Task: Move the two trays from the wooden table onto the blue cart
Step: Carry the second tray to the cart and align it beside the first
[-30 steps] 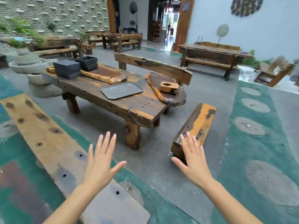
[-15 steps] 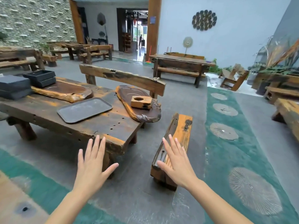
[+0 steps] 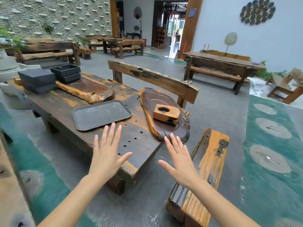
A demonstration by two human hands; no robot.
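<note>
A flat dark rectangular tray [image 3: 101, 114] lies on the wooden table [image 3: 65, 104] near its close end. Two carved wooden tea trays also lie there: one [image 3: 86, 90] toward the far left, one [image 3: 165, 115] at the right edge carrying a small wooden block [image 3: 166, 114]. My left hand [image 3: 109, 154] hovers open, fingers spread, over the table's near corner, fingertips just short of the dark tray. My right hand [image 3: 179, 156] is open too, beside the corner, its fingertips near the right wooden tray's close end. No blue cart is in view.
Dark boxes [image 3: 38, 80] and stacked black bins [image 3: 66, 74] sit at the table's far end. A bench with a backrest [image 3: 154, 79] stands behind the table, a low wooden bench [image 3: 203, 174] to my right. More tables and benches fill the hall.
The view has closed in on the table. Both open hands, earlier over the floor short of it, are now over its near corner.
</note>
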